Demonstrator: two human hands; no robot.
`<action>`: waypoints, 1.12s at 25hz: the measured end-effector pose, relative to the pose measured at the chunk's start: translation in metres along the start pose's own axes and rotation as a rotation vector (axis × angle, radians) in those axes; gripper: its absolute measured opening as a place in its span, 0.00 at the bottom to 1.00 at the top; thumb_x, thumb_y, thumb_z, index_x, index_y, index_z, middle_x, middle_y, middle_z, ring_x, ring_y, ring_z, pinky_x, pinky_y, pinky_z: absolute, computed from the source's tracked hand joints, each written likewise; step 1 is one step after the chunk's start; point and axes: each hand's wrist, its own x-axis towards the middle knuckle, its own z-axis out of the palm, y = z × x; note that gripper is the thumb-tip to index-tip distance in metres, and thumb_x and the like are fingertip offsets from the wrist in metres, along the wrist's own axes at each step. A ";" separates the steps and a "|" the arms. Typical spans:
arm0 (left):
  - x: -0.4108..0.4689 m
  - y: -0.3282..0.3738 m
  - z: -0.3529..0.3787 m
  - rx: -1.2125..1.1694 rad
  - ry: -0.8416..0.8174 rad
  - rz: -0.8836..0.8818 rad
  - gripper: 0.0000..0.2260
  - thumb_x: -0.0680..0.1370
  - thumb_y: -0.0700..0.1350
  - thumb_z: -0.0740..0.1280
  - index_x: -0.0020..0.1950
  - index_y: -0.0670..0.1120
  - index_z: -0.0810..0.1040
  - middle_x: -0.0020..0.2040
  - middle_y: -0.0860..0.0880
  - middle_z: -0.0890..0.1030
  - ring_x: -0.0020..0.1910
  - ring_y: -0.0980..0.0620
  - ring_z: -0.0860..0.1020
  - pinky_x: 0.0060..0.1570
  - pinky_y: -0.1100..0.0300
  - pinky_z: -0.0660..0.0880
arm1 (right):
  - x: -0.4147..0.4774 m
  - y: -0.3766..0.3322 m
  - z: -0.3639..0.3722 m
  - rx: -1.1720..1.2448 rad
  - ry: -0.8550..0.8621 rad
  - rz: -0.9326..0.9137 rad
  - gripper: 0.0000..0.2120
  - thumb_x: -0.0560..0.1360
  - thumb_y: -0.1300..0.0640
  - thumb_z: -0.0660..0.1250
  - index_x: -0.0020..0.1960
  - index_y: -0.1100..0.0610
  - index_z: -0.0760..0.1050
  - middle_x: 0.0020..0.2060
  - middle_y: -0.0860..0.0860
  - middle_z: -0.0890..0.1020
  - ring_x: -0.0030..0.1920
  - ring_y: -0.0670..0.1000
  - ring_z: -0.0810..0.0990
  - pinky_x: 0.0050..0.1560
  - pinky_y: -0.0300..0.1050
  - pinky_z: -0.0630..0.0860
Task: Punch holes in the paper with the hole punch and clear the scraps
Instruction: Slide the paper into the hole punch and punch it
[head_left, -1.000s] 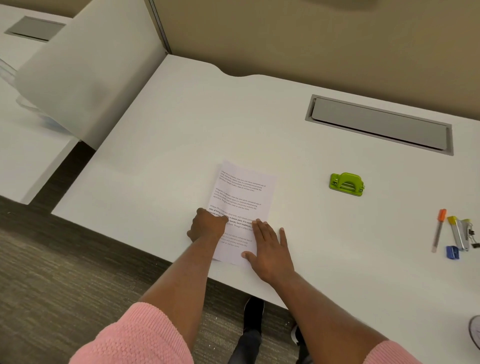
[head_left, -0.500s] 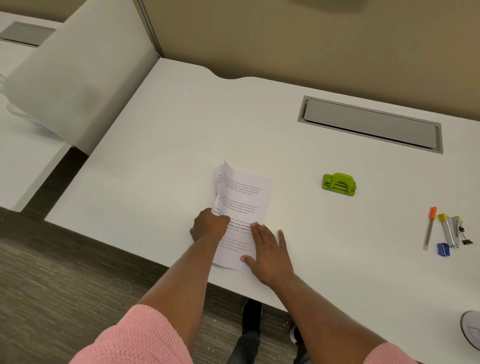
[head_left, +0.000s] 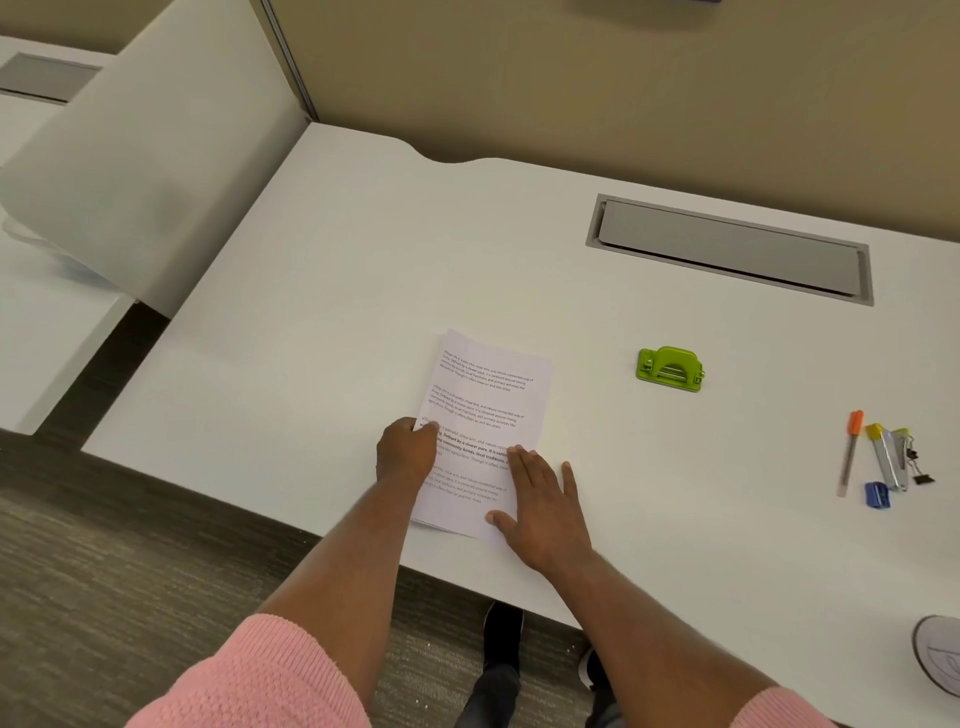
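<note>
Lying under both hands, paper (head_left: 488, 410), hole punch (head_left: 670, 368) apart

We observe a white surface (head_left: 332, 291) with a curved notch cut into its far edge and a grey recessed cable hatch (head_left: 730, 248) set into it at the right. A beige wall (head_left: 571, 73) runs behind. A white partition panel (head_left: 156, 171) stands tilted at the left edge, separating a second white desk (head_left: 41, 332) bearing its own grey hatch. The floor (head_left: 130, 561) is grey-brown striated carpet. We note even, diffuse lighting with soft shadows.
</note>
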 end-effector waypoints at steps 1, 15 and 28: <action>0.001 -0.001 0.001 0.012 0.013 0.012 0.09 0.77 0.48 0.67 0.39 0.47 0.77 0.38 0.48 0.80 0.41 0.44 0.76 0.42 0.58 0.70 | 0.000 0.001 0.000 0.003 0.007 0.002 0.41 0.79 0.35 0.57 0.82 0.52 0.43 0.82 0.49 0.52 0.81 0.50 0.49 0.79 0.58 0.37; -0.005 0.006 0.042 0.321 -0.287 0.262 0.07 0.79 0.43 0.61 0.46 0.48 0.79 0.44 0.49 0.82 0.45 0.43 0.78 0.48 0.53 0.75 | 0.017 0.073 -0.040 0.214 0.282 0.364 0.29 0.79 0.53 0.63 0.78 0.58 0.60 0.76 0.55 0.67 0.76 0.55 0.64 0.77 0.57 0.56; -0.018 0.058 0.098 0.520 -0.514 0.391 0.14 0.76 0.41 0.55 0.49 0.56 0.77 0.50 0.50 0.83 0.50 0.45 0.81 0.56 0.49 0.77 | 0.023 0.126 -0.069 0.448 0.266 0.540 0.25 0.79 0.59 0.60 0.76 0.54 0.63 0.68 0.54 0.71 0.68 0.57 0.72 0.68 0.55 0.67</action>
